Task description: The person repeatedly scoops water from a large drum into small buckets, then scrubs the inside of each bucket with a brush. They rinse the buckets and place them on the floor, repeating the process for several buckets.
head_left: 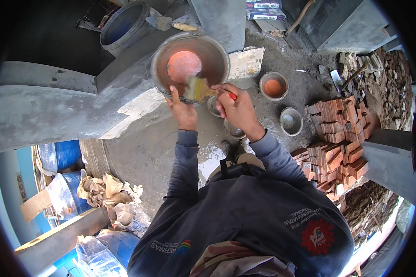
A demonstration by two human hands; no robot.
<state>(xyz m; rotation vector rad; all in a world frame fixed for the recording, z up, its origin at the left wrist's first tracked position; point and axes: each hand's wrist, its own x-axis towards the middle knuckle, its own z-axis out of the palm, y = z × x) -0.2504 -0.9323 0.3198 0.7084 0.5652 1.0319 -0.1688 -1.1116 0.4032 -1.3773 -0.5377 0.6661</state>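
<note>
A wide round bucket (216, 51), grey with mortar stains, is tilted so that its inside faces me. A round reddish-orange patch covers its bottom. My left hand (184, 111) grips the near rim, thumb over the edge and the other fingers mostly hidden. Between the fingers of my right hand (238, 108) is the red handle of a wide paintbrush (199, 88). Its bristles are at the bucket's inner wall near the rim, beside my left thumb. Below my right hand, small round buckets (235, 130) are partly hidden.
Small buckets (273, 86) stand on the wet grey floor to the right, beside stacked red bricks (339, 159). A trowel (160, 22) and another large bucket (125, 28) are behind a grey panel. Crumpled brown paper (108, 189) and blue drums (69, 154) fill the lower left.
</note>
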